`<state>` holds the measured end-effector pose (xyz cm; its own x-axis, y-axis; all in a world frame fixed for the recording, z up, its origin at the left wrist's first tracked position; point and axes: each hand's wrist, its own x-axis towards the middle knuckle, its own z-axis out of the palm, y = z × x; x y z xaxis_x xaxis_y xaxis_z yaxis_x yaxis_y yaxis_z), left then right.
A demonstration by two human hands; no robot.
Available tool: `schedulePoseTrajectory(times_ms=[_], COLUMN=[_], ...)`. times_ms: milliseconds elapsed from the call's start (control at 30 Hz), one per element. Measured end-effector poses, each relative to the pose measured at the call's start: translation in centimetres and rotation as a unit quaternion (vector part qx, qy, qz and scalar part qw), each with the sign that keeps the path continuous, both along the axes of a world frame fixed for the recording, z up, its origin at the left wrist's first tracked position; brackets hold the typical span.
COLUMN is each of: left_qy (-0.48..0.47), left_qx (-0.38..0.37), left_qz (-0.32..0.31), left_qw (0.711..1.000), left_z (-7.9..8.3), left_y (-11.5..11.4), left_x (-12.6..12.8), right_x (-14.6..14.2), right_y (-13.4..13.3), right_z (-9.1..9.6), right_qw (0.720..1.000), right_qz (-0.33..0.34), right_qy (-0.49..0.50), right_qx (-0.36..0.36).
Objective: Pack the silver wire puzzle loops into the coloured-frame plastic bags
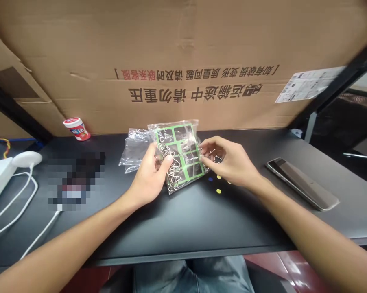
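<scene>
Bag point(183, 148): crinkled clear plastic, between both hands
Inside: metal rings point(170, 173), green grid card point(180, 143)
Left hand point(149, 173): clamped on bag
Right hand point(229, 158): pinching bag's edge

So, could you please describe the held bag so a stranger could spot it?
On the black desk, below the cardboard box, the left hand and right hand hold a clear plastic bag. Unlike the nearby phone, it holds a green grid card and wire rings.

From my remote view, inspected: clear plastic bag point(175, 129), creased, tilted above the black desk, green grid card point(181, 144) inside, silver wire rings point(173, 169) bunched along its left side, second clear bag point(134, 148) crumpled alongside, touching.
</scene>
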<state>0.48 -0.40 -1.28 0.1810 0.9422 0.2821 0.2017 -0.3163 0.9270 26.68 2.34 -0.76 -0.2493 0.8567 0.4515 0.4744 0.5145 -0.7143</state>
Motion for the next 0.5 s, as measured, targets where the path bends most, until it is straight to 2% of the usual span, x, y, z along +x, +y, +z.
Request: schedulePoseTrajectory(times_ms=[133,267,367,500], left_qy=[0.077,0.145,0.097,0.020], left_qx=[0.035,0.063,0.039,-0.039], left_qz=[-0.018,-0.082,-0.088,-0.075], left_qw=[0.996,0.984,0.991,0.996], left_z=[0.4,1.0,0.7,-0.1], left_y=[0.0,0.0,0.4,1.3], left_x=[-0.4,-0.7,-0.6,-0.6], right_x=[-0.1,0.5,1.1,1.5], right_y=[0.1,0.6,0.7,0.4], right_z=[0.1,0.0,0.0,0.4], right_qw=[0.996,0.999,0.995,0.983], right_qz=[0.013,0.032,0.056,0.117], right_qy=[-0.078,-0.006,0.019,-0.048], right_qx=[0.027,-0.010,-0.078,-0.134])
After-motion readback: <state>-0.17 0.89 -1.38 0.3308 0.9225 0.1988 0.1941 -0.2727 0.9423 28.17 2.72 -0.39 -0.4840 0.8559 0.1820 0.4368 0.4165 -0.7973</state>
